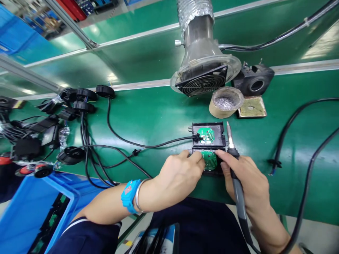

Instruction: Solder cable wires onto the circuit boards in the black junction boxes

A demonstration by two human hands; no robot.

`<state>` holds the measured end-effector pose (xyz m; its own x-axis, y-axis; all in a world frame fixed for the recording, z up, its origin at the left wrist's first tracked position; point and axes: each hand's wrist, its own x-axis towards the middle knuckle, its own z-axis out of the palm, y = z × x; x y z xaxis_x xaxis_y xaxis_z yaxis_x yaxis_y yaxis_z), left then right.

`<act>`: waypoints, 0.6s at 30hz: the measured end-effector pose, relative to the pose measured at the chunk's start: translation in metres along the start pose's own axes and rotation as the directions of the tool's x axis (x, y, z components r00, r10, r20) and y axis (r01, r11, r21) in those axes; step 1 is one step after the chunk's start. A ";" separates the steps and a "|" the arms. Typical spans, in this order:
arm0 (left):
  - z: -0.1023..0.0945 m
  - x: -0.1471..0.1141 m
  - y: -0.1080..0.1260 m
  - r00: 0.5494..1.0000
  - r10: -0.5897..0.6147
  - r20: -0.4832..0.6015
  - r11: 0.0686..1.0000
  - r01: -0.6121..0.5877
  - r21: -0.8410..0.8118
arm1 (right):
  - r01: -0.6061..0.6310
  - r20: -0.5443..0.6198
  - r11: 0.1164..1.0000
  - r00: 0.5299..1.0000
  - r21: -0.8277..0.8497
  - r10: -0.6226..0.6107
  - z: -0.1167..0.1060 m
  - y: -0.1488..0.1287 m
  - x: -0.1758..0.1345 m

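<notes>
In the head view, my right hand point(251, 180) is wrapped round a soldering iron point(237, 190), its metal tip pointing away from me. The index finger of that hand reaches to the edge of the nearer black plastic housing point(219, 168). In that housing lies a green circuit board point(211, 159), partly covered by my hands. My left hand point(180, 171) is closed over the housing's left side, and its fingertips hide whatever they pinch. Just beyond stands a second black housing point(218, 132) with its own green board point(206, 135); a black cable point(159, 144) enters it from the left.
A fume extractor hood point(203, 79) hangs over the back of the green bench. Under it are a round pot of solder bits point(225, 102), a sponge tray point(252, 107) and a black iron holder point(254, 79). Bundled cables point(84, 130) crowd the left; a blue bin point(71, 192) stands below.
</notes>
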<state>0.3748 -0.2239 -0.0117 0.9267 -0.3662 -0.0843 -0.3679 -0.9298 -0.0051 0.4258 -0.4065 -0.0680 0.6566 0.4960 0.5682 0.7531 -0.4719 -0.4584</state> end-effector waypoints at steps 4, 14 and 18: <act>0.008 -0.001 0.000 0.999 -0.031 -0.015 0.999 0.030 -0.019 | 0.023 -0.004 0.998 1.000 0.060 -0.023 0.002 0.000 0.001; 0.006 0.001 0.007 0.998 -0.061 -0.010 0.997 0.061 -0.037 | -0.046 -0.174 0.950 0.979 0.310 0.105 -0.031 -0.015 -0.011; 0.003 0.003 0.009 0.998 -0.065 -0.003 0.997 0.065 -0.042 | -0.060 -0.100 0.935 0.990 0.349 0.100 -0.035 -0.022 -0.017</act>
<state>0.3738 -0.2331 -0.0152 0.9488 -0.3053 -0.0806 -0.3038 -0.9522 0.0310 0.3966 -0.4298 -0.0432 0.7216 0.3706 0.5848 0.6794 -0.2166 -0.7010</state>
